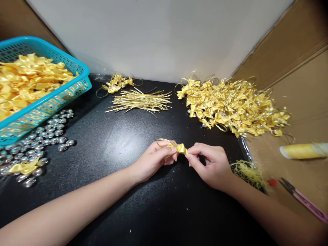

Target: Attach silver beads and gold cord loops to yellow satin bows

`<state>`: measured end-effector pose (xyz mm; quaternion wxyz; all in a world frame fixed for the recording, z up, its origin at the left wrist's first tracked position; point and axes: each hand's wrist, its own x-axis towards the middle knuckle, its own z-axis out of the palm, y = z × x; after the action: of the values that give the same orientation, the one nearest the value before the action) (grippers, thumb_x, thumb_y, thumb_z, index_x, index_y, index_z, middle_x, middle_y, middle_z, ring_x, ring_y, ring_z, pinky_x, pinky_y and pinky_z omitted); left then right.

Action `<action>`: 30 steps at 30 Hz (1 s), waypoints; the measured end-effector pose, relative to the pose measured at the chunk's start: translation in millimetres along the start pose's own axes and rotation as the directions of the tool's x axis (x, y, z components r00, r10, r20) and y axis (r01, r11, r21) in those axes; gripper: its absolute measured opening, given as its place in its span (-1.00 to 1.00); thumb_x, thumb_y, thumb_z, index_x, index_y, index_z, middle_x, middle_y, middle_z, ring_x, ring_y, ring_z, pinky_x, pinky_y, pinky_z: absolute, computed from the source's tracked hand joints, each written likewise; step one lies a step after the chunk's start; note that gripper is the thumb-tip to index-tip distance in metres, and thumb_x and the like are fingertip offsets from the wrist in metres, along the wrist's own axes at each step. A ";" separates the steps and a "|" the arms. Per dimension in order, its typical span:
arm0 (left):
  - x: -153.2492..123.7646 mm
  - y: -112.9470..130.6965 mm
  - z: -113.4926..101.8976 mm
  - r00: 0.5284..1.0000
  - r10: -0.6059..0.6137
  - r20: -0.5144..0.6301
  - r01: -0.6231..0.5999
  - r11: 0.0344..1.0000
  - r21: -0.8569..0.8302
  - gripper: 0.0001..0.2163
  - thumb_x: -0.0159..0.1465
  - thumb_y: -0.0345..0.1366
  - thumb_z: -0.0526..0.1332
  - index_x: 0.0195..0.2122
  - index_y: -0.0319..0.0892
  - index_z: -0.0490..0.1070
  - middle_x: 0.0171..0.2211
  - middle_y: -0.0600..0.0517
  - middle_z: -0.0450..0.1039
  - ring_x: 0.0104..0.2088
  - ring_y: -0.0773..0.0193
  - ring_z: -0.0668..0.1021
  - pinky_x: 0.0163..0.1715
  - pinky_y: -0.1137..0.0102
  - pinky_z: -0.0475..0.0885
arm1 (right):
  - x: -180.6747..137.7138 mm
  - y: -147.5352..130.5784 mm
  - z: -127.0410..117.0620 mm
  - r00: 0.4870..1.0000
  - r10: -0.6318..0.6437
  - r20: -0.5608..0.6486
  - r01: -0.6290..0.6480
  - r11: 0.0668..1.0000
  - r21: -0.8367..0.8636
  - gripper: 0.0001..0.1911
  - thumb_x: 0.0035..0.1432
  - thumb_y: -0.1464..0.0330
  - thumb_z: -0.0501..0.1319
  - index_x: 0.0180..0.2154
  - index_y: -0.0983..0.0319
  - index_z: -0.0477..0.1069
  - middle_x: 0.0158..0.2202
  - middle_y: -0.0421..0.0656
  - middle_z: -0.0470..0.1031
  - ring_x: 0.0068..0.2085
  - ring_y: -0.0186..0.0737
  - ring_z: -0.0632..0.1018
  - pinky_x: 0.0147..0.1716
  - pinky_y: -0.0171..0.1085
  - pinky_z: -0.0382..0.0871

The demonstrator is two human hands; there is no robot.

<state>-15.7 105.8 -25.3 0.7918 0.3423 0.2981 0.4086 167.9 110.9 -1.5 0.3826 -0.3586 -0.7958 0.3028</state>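
Over the middle of the black table, a small yellow satin ribbon bow [181, 149] with a loop of gold cord [164, 140] is held between both hands. My left hand [160, 153] pinches the bow's left side, and the cord loop rises above its fingers. With thumb and forefinger, my right hand [208, 162] grips the bow's right end. Whether a bell hangs on this bow is hidden by the fingers. Beyond the hands lies a bundle of gold cords [140, 101].
A blue basket [85, 73] of yellow bows stands at left, with silver bells [51, 133] beside it. Looped bows [230, 106] are heaped at back right. Pink thread snips [304, 201], thread scraps [248, 172] and a yellow roll [302, 151] lie at right.
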 end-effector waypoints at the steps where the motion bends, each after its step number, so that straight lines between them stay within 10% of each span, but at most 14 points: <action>1: 0.1 0.1 0.0 1.000 -0.005 -0.001 0.005 1.000 -0.005 -0.75 0.23 -0.26 0.23 -0.55 -0.28 0.37 -0.54 0.11 0.22 -0.52 0.46 0.21 -0.53 0.50 0.07 | -0.1 0.6 0.1 1.000 0.017 0.003 -0.017 1.000 0.009 -0.85 0.14 0.55 0.20 -0.46 0.30 0.43 -0.59 -0.24 0.42 -0.56 -0.45 0.41 -0.52 -0.44 0.30; 30: 0.0 1.1 0.8 1.000 -0.001 -0.008 0.001 0.999 0.053 -0.77 0.22 -0.25 0.23 -0.54 -0.25 0.40 -0.54 0.10 0.21 -0.52 0.43 0.19 -0.53 0.47 0.07 | -4.3 -3.8 3.4 0.979 0.203 -0.011 -0.202 0.979 0.041 -0.86 0.16 0.49 0.18 -0.45 0.26 0.43 -0.62 -0.27 0.41 -0.59 -0.44 0.41 -0.55 -0.41 0.29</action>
<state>-15.5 106.0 -24.0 0.7814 0.3615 0.3123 0.4016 165.7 104.6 -2.1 0.3628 -0.4325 -0.7462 0.3529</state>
